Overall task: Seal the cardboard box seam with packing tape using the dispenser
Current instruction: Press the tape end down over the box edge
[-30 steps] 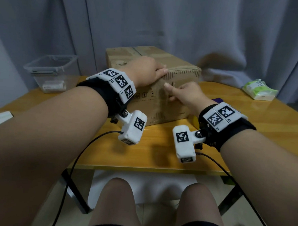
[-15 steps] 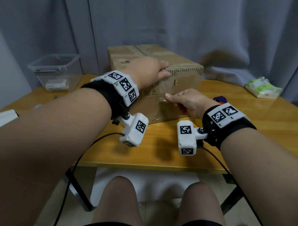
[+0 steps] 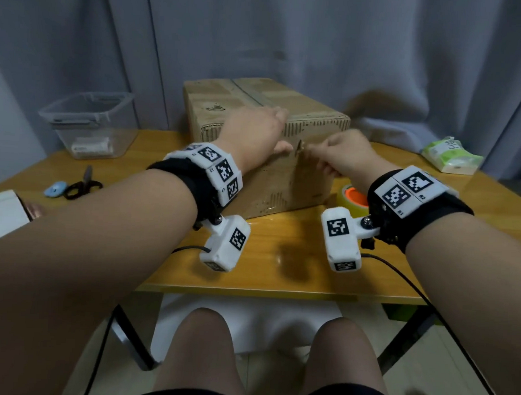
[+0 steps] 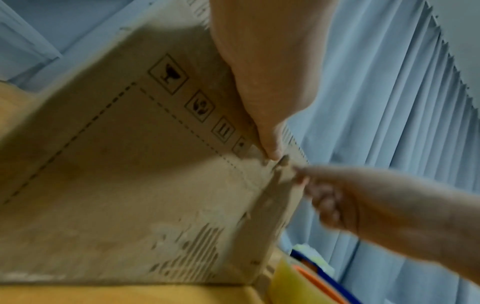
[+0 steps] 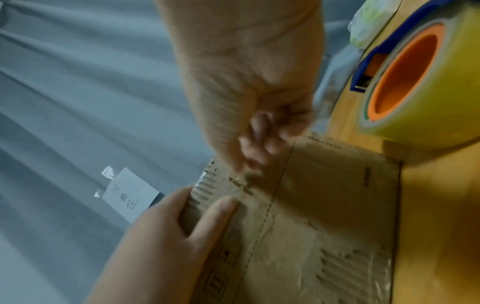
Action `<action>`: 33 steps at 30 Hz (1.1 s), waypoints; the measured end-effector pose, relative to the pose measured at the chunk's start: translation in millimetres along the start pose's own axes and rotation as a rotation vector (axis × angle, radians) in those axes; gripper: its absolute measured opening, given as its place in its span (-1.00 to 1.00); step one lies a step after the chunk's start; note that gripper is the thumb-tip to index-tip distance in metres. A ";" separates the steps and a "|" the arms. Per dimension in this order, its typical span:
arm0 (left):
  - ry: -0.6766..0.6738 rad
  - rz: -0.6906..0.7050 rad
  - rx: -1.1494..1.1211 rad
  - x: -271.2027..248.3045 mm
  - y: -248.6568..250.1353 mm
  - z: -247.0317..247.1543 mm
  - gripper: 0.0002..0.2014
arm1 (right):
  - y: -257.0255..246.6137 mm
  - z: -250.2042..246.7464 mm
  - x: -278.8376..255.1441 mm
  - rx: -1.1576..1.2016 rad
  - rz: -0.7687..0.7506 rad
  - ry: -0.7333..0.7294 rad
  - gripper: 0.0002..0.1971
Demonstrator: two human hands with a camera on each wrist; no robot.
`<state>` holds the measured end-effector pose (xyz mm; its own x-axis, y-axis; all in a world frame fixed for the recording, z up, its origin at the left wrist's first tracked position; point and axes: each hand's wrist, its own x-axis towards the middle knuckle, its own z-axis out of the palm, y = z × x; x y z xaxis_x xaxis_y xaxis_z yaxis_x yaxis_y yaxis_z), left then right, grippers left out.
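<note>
The cardboard box (image 3: pixel 271 192) stands on the wooden table, its top seam running away from me. My left hand (image 3: pixel 283 129) rests over the top front edge, its fingers on the lid and its thumb (image 4: pixel 270 148) pressed flat on the front face (image 5: pixel 324 205). My right hand (image 3: pixel 318 155) has its fingers curled. It pinches the end of a clear tape strip (image 3: pixel 299 169) that runs down the front face, beside a torn shred by the left thumb. The tape roll (image 5: pixel 441 102), with an orange core in a blue dispenser (image 5: pixel 384 47), sits on the table right of the box, behind my right wrist (image 3: pixel 353 197).
A clear plastic container (image 3: pixel 92 121) stands at the back left. Scissors (image 3: pixel 83 183) and a small blue item (image 3: pixel 55 188) lie at the left. A tissue pack (image 3: pixel 449 154) is at the far right. A grey curtain hangs close behind the box.
The right hand's fingertips have moved slightly up the front face toward the left thumb. The left hand has kept its place on the box's top edge.
</note>
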<state>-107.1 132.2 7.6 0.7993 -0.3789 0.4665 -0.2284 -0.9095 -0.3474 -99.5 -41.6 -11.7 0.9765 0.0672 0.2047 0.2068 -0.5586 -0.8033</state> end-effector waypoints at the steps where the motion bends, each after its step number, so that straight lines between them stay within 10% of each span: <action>1: 0.003 -0.006 0.064 -3.0 5.2 3.5 -0.30 | -1.8 0.2 3.3 -0.021 -0.113 0.161 -0.68; 3: 0.007 -0.049 0.185 -11.0 16.9 10.2 -0.14 | -9.8 1.2 5.3 -0.100 -0.338 0.392 -0.83; 6: 0.022 -0.095 0.178 -15.2 24.4 12.6 -0.12 | -18.1 5.3 8.0 -0.346 -0.507 0.298 -0.67; 12: 0.016 -0.002 -0.103 4.3 -8.3 -14.9 -0.60 | -15.3 1.9 18.6 -0.564 -0.548 -0.024 -0.40; 26: -0.423 -0.036 -0.157 50.2 -0.1 -8.2 -0.41 | -20.3 8.1 30.4 -0.833 -0.480 -0.067 -0.16; 33: 0.030 0.021 -0.237 11.1 -10.6 -3.5 -0.64 | -14.5 11.5 32.1 -0.739 -0.487 -0.024 -0.14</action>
<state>-97.8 137.0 19.3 0.7771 -0.3999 0.4860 -0.3717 -0.9148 -0.1584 -70.4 -21.9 0.0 0.7931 0.4497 0.4108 0.5161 -0.8543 -0.0612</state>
